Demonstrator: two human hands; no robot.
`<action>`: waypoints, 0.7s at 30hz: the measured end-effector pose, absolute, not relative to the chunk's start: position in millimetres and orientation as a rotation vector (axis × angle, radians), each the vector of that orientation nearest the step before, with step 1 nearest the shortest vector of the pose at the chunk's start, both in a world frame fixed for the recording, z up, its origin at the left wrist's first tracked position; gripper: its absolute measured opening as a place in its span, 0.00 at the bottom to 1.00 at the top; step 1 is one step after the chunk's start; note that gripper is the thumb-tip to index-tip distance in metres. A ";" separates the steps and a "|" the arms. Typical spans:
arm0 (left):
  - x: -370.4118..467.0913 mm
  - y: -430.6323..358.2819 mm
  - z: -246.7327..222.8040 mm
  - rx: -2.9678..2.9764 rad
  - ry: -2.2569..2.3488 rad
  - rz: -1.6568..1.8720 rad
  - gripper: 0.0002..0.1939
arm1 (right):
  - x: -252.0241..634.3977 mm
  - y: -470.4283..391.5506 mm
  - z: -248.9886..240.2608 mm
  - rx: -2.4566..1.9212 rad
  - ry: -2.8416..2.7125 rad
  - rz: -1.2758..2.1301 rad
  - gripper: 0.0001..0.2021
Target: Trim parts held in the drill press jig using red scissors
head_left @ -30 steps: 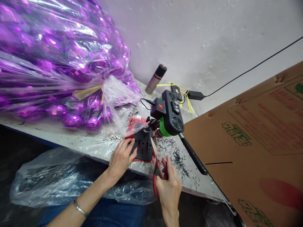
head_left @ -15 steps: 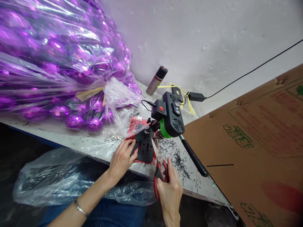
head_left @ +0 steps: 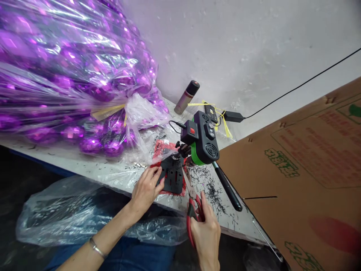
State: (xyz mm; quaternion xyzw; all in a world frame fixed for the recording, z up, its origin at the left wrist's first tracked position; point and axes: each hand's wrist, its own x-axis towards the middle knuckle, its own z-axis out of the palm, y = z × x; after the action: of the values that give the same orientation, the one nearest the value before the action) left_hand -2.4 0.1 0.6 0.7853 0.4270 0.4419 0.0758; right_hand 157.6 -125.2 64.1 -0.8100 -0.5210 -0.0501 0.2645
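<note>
My right hand (head_left: 205,229) is closed around red-and-black handled scissors (head_left: 194,214). Their blades point away from me and lie along the right edge of a black slotted base plate (head_left: 173,178). At that plate's left edge rests my left hand (head_left: 145,190), thumb and fingers apart; I see no object in it, though its underside is hidden. Above the plate stands a small black-and-green machine (head_left: 205,137) with a red switch and a long dark handle (head_left: 228,188). Red plastic (head_left: 163,148) lies beneath the base.
A big clear bag of shiny purple balls (head_left: 76,82) fills the left. A spray can (head_left: 187,97) and a power strip (head_left: 210,111) stand near the wall. Black clippings (head_left: 216,195) litter the table at right. A cardboard box (head_left: 304,162) borders that side; clear plastic (head_left: 70,210) covers my lap.
My right hand and the scissors have shifted slightly to the right and toward me. My left hand stays at the plate's edge.
</note>
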 end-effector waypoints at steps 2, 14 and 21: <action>-2.1 0.3 0.2 2.342 1.281 1.323 0.15 | 156.5 -122.8 64.4 -2.181 -1.413 -0.140 0.33; -1.6 0.0 0.6 2.339 1.284 1.337 0.15 | 162.9 -115.9 66.6 -2.178 -1.217 0.339 0.32; -1.4 0.0 0.2 2.331 1.279 1.340 0.15 | 164.6 -116.7 65.7 -2.131 -1.172 0.349 0.32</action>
State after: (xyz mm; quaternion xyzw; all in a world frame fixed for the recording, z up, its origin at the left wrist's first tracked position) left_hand -1.4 0.0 0.2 0.7803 0.4282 0.4485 0.0818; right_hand 164.6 -116.7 65.7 -0.8170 -0.4494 0.1338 0.3357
